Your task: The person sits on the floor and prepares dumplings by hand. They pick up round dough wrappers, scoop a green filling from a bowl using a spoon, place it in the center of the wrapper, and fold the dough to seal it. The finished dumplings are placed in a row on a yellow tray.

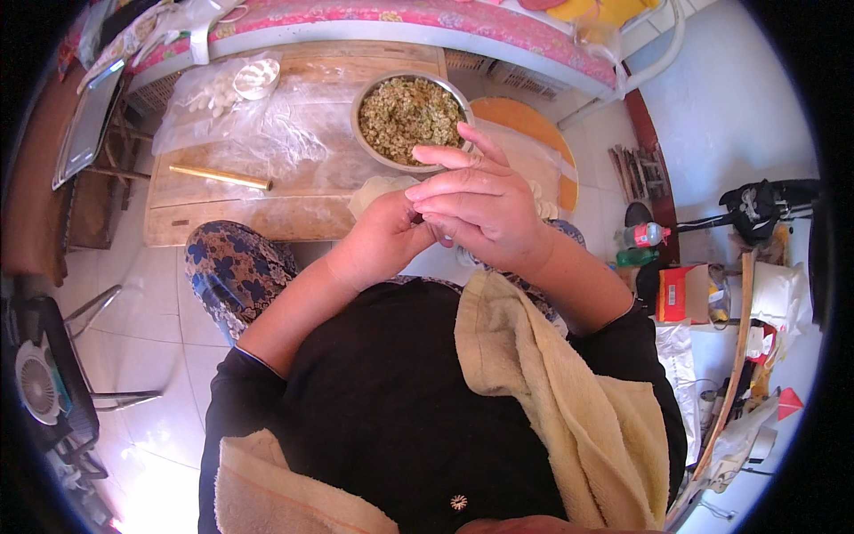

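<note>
Above my lap, at the near edge of the low wooden table, both hands come together. My left hand is closed, its fingers mostly hidden. My right hand meets it from the right, thumb and near fingers pressed in and outer fingers lifted. What lies between them is hidden. A pale, thin dough wrapper shows just behind my left hand. Beyond my fingers stands a steel bowl of chopped greenish-brown filling. Pale dough rounds show partly beside my right wrist.
A golden rod lies on the table's left. Behind it, clear plastic carries small white pieces and a white bowl. A round orange board is at right. A beige towel hangs over me. Bottles stand by the wall.
</note>
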Available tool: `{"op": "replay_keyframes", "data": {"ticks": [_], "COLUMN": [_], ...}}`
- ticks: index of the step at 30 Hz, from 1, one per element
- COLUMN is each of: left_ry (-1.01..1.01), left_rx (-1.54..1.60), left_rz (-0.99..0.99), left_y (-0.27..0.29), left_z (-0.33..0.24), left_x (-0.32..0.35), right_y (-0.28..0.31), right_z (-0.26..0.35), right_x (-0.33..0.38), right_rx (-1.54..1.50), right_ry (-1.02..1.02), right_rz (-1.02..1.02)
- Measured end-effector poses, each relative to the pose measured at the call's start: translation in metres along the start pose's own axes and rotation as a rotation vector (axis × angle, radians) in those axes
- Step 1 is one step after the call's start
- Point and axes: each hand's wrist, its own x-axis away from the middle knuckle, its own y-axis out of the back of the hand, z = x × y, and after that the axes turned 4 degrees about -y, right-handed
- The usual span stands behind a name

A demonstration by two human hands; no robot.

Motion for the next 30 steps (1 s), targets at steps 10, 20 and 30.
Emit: {"op": "replay_keyframes", "data": {"ticks": [10,20,30], "left_ry": [0.084,0.269,0.486], "left_rx": [0.177,-0.022,-1.154], "left_rz": [0.072,-0.709,-0.509], "left_y": [-0.007,0.087,0.1], "left_z": [0.0,0.135,0.242], "left_x": [-0.011,-0.007,0.024], "right_y": [0.007,0.015,-0.067], "right_z": [-0.002,-0.09,-0.321], "right_x": [0.013,0.089,0.216], "right_rx": [0.115,-0.136,-1.107], "right_ry": [-0.134,-0.537,-1.616], "right_rz": [-0.07,-0.315,-0.73]}}
